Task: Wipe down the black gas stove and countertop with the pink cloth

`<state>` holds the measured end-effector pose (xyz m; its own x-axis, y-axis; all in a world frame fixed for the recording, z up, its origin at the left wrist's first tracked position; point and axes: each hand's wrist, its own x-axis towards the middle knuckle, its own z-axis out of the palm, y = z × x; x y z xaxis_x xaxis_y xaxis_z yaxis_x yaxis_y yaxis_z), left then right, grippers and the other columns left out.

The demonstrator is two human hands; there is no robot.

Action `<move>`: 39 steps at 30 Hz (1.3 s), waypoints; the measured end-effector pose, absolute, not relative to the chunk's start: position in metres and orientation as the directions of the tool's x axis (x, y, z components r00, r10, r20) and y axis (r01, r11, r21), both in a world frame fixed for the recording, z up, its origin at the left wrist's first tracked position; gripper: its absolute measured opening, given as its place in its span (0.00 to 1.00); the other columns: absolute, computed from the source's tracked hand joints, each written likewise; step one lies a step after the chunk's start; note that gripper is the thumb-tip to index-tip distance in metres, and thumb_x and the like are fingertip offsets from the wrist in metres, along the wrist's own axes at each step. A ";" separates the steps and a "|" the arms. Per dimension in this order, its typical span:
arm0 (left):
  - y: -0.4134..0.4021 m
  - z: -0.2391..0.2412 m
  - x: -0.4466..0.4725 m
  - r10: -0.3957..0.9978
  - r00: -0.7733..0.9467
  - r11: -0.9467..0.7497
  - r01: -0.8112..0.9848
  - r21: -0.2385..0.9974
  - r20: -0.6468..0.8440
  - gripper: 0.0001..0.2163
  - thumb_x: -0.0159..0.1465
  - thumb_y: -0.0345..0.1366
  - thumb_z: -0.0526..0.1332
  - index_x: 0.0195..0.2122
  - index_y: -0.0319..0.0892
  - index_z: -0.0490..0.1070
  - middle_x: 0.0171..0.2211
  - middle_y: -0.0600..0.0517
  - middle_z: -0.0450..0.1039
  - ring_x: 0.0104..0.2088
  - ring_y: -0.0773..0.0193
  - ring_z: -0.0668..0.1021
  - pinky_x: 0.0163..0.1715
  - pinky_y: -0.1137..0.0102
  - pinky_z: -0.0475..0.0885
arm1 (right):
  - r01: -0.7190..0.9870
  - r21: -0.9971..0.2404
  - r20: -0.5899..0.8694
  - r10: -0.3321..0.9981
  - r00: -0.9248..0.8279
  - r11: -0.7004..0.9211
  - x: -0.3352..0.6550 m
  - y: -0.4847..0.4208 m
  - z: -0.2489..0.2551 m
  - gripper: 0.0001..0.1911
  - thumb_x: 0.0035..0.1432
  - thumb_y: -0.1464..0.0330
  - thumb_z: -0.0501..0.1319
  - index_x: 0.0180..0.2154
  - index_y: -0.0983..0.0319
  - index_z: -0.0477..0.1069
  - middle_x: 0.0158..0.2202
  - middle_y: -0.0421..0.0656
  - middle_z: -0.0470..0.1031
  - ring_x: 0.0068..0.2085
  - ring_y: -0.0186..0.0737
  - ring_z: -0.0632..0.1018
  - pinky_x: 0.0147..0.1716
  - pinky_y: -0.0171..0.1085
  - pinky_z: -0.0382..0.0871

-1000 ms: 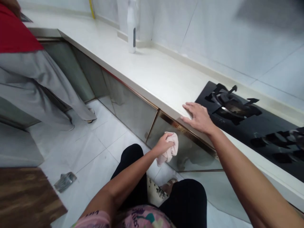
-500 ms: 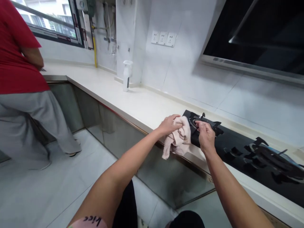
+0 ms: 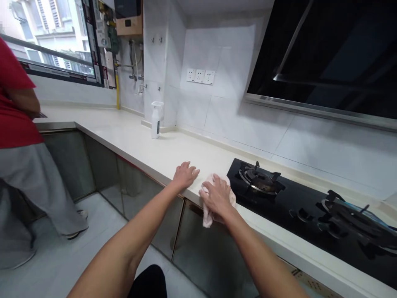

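My right hand (image 3: 216,196) presses down on a pale pink cloth (image 3: 207,217) at the front edge of the white countertop (image 3: 145,147), just left of the black gas hob (image 3: 313,215). Part of the cloth hangs over the counter's edge. My left hand (image 3: 185,174) lies flat on the countertop beside it, fingers stretched out, holding nothing. Both forearms reach in from the lower part of the view.
A white spray bottle (image 3: 156,120) stands on the counter by the back wall. Glossy cabinet doors (image 3: 136,194) run beneath the counter. A person in a red top and grey trousers (image 3: 21,165) stands at the left. A black range hood (image 3: 328,54) hangs over the hob.
The cloth passed from my left hand to my right, which now presses it on the counter edge. My left hand let go and settled flat on the countertop. The view rose.
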<state>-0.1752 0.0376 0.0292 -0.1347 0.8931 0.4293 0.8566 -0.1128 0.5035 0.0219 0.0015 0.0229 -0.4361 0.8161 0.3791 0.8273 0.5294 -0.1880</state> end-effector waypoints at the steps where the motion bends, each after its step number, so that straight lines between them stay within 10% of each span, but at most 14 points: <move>1: 0.040 0.026 -0.177 0.899 -0.124 -0.099 0.878 0.469 0.421 0.16 0.73 0.45 0.57 0.56 0.48 0.78 0.70 0.41 0.66 0.72 0.44 0.62 0.70 0.46 0.55 | 0.796 -0.182 0.392 0.785 -0.479 0.577 0.020 0.011 0.026 0.17 0.68 0.55 0.58 0.52 0.50 0.80 0.70 0.49 0.63 0.64 0.64 0.67 0.60 0.63 0.62; 5: 0.050 0.013 -0.181 0.900 -0.124 -0.062 0.913 0.404 0.418 0.23 0.75 0.49 0.52 0.64 0.44 0.71 0.72 0.38 0.61 0.73 0.45 0.61 0.69 0.49 0.58 | 0.803 -0.228 0.420 0.800 -0.430 0.551 0.041 0.062 0.048 0.19 0.71 0.65 0.52 0.53 0.54 0.80 0.64 0.49 0.69 0.61 0.52 0.69 0.63 0.51 0.63; 15: 0.043 0.029 -0.185 0.954 -0.050 -0.063 0.931 0.361 0.295 0.24 0.75 0.52 0.49 0.53 0.44 0.80 0.63 0.42 0.75 0.66 0.46 0.71 0.65 0.52 0.63 | 0.930 -0.318 0.113 0.982 -0.154 0.183 0.081 0.124 0.046 0.44 0.65 0.44 0.55 0.76 0.54 0.51 0.76 0.58 0.49 0.72 0.71 0.60 0.67 0.66 0.53; 22: 0.045 0.029 -0.187 0.960 -0.065 -0.017 0.957 0.289 0.273 0.21 0.73 0.48 0.52 0.57 0.46 0.78 0.66 0.44 0.72 0.69 0.49 0.69 0.67 0.55 0.62 | 0.879 -0.306 0.179 0.929 -0.324 0.366 0.140 0.051 0.037 0.33 0.64 0.63 0.54 0.70 0.54 0.65 0.71 0.46 0.65 0.70 0.48 0.64 0.70 0.46 0.52; 31: 0.050 0.027 -0.188 0.964 -0.056 -0.013 0.966 0.257 0.261 0.23 0.71 0.47 0.52 0.60 0.44 0.76 0.67 0.43 0.70 0.69 0.50 0.68 0.68 0.54 0.61 | 0.915 -0.365 0.338 0.940 -0.039 0.169 0.296 -0.014 0.008 0.26 0.59 0.62 0.54 0.57 0.55 0.75 0.61 0.47 0.75 0.58 0.54 0.73 0.59 0.54 0.64; 39: 0.054 0.023 -0.189 0.954 -0.065 -0.005 0.972 0.233 0.292 0.23 0.70 0.48 0.52 0.58 0.46 0.77 0.67 0.45 0.72 0.68 0.50 0.70 0.66 0.55 0.63 | 0.782 -0.461 0.503 0.849 -0.160 0.420 0.243 -0.043 0.011 0.19 0.57 0.63 0.54 0.48 0.56 0.75 0.51 0.46 0.78 0.52 0.48 0.76 0.54 0.46 0.69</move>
<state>-0.1889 0.0541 0.0235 -0.0647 0.9541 0.2924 0.9725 -0.0054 0.2330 0.2434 -0.0431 0.0109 -0.1597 0.8495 0.5029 0.7821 0.4197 -0.4607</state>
